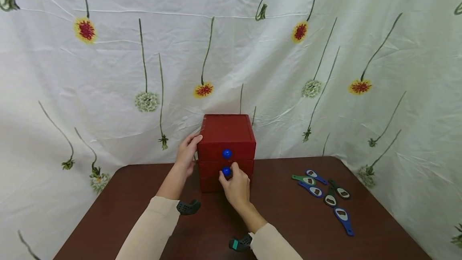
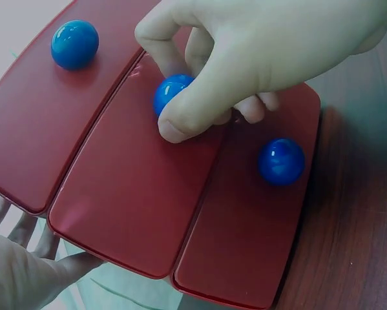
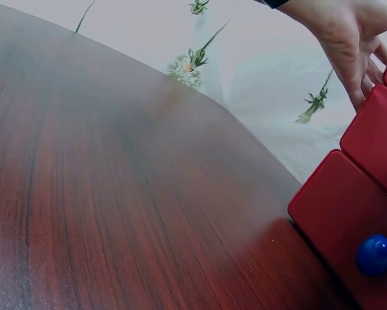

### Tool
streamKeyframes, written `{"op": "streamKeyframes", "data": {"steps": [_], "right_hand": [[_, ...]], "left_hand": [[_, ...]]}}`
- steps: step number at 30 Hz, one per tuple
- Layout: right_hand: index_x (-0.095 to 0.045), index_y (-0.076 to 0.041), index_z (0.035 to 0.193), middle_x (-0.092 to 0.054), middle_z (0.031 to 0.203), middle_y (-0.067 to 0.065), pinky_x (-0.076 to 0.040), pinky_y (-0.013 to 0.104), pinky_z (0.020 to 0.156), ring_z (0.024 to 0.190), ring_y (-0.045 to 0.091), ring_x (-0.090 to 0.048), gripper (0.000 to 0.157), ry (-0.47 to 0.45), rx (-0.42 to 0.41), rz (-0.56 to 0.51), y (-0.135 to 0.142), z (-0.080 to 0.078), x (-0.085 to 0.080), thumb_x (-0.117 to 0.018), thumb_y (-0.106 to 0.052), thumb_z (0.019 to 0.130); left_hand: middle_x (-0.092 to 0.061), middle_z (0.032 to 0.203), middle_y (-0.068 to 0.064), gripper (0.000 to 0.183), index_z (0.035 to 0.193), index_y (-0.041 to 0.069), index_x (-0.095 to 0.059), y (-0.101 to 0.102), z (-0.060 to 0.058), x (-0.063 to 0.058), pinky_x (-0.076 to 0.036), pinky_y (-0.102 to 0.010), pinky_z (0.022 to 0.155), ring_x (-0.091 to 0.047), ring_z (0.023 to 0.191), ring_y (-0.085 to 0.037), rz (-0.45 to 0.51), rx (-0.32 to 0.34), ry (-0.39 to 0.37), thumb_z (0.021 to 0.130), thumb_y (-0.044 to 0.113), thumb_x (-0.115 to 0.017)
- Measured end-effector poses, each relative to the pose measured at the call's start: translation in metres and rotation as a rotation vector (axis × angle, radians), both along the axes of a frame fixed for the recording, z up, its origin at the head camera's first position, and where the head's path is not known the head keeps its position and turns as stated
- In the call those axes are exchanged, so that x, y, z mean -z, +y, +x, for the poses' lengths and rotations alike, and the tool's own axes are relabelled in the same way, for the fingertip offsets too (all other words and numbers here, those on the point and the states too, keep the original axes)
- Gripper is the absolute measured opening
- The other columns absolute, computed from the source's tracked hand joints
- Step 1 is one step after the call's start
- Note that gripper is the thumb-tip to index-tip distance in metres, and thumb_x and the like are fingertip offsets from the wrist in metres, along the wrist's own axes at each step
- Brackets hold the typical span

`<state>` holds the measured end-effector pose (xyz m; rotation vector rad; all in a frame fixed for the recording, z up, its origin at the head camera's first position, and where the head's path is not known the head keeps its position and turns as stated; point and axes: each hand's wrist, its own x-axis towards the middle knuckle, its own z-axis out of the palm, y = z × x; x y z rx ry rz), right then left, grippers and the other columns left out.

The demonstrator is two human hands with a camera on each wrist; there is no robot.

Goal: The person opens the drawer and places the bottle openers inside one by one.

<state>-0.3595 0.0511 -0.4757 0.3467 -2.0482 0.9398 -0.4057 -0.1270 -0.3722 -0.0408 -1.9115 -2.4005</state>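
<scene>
A white cloth [image 1: 119, 59] hung behind the table [image 1: 278, 208] and spread past both its sides. Its print showed red-and-yellow flowers [image 1: 85, 30], pale round seed heads [image 1: 146, 102] and green buds [image 1: 164, 142], many of them head down on long thin stems [image 1: 143, 57]. A straight crease [image 1: 169, 12] crossed near the top, and soft folds and wrinkles ran through the rest. The table was dark reddish brown, with rounded far corners; the right wrist view showed streaky wood grain under a hazy sheen. Light fell softly, and the cloth looked greyer towards the right.
</scene>
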Motion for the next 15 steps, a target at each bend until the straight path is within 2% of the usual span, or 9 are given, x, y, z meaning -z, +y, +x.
{"op": "streamKeyframes", "data": {"steps": [7,15], "right_hand": [[-0.051,-0.014,0.083,-0.041,0.059,-0.012,-0.037,0.026,0.047,0.052,0.007,-0.047,0.037,0.019,0.045,0.044,0.0030,0.0008,-0.0001,-0.085,-0.026,0.086],[-0.051,-0.014,0.084,-0.037,0.059,-0.012,-0.034,0.024,0.045,0.050,0.007,-0.042,0.036,0.009,0.046,0.064,0.0047,0.0056,-0.0003,-0.085,-0.026,0.087]], "left_hand": [[-0.050,0.145,-0.012,0.050,0.147,0.011,-0.052,0.0010,0.0000,-0.0011,-0.041,-0.057,0.096,-0.048,0.126,-0.028,-0.008,0.002,-0.003,0.105,0.038,-0.060],[-0.051,0.144,-0.012,0.048,0.146,0.012,-0.053,0.0015,0.0013,-0.0017,-0.043,-0.058,0.092,-0.050,0.124,-0.029,-0.006,0.003,-0.003,0.105,0.037,-0.059]]}}
